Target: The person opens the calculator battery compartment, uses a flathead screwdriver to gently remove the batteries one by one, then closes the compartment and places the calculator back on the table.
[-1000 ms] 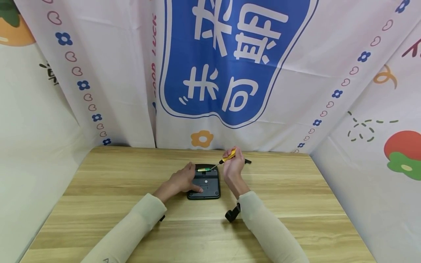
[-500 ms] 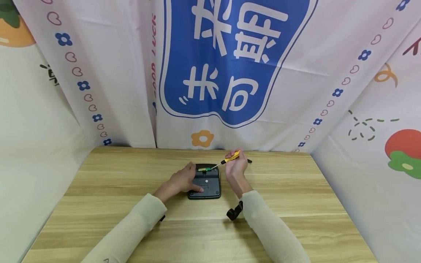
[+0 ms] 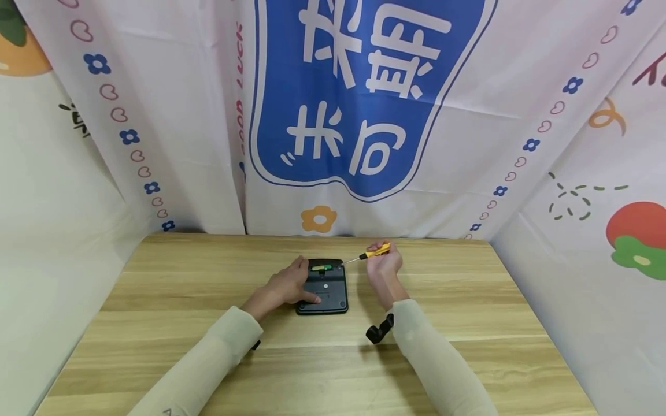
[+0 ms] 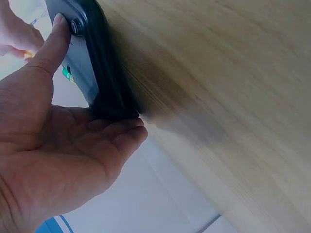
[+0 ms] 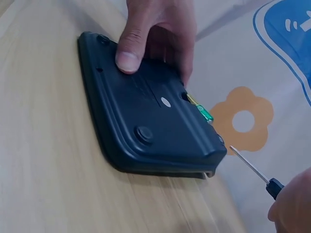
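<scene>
On the desk (image 3: 302, 370), the black device (image 3: 329, 293) lies underside up, a green battery (image 3: 321, 267) in the recess near its far edge. The left hand (image 3: 287, 284) grips the device's left side, thumb on its underside. Right of the device, the right hand (image 3: 384, 268) grips a yellow-handled screwdriver (image 3: 378, 250), tip just beside the device's far right corner. A printed curtain (image 3: 447, 214) hangs behind the device.

I'm looking down on a table (image 3: 156, 323) of pale, yellowish wood, its grain streaks running from 9 to 3 o'clock. Directly on it, a little toward 12 o'clock from its visible middle, I see a squarish black device (image 3: 330, 293) lying with its small round feet upward.
</scene>
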Demonstrator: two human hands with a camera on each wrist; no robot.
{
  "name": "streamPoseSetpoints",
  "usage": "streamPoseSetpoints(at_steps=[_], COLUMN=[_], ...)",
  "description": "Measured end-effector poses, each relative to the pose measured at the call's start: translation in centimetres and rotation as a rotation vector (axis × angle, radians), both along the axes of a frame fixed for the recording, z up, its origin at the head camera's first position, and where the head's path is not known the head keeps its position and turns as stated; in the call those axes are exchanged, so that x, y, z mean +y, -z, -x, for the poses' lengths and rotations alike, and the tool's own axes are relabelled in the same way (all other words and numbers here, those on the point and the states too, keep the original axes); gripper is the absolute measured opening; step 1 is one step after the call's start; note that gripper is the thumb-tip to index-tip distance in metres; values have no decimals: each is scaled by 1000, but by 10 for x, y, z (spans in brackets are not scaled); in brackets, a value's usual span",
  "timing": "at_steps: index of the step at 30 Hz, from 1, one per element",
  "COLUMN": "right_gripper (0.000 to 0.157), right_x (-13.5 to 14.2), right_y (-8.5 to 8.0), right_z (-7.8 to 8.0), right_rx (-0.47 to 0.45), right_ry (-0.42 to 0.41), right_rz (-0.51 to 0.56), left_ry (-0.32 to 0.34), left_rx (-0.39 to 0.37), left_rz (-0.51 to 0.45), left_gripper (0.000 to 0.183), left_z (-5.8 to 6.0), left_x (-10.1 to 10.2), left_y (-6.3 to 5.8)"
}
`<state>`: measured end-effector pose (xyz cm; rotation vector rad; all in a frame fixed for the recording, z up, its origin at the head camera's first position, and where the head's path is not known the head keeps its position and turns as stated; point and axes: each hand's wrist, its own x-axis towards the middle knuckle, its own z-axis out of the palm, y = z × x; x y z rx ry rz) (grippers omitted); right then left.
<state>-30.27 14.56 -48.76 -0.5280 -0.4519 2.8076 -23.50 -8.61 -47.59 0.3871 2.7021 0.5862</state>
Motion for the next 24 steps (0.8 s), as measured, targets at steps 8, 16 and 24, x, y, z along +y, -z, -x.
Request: streamPoseSetpoints(at_steps=[8, 16, 24], right_gripper=[32, 28, 32], right_x=[15, 32, 53], right_y=[-4, -12, -20], right_z=[4, 6, 5], right_rx=[-7, -20, 4], right_ry=[17, 29, 1], right_rz=[0, -17, -80], left_ry=[7, 4, 5], left_rx=[18, 21, 29], left_rz=[-7, -10, -7], left_gripper=[110, 110, 111], left_z=[1, 1, 1], left_x=[-1, -1, -1], left_y=[3, 5, 5])
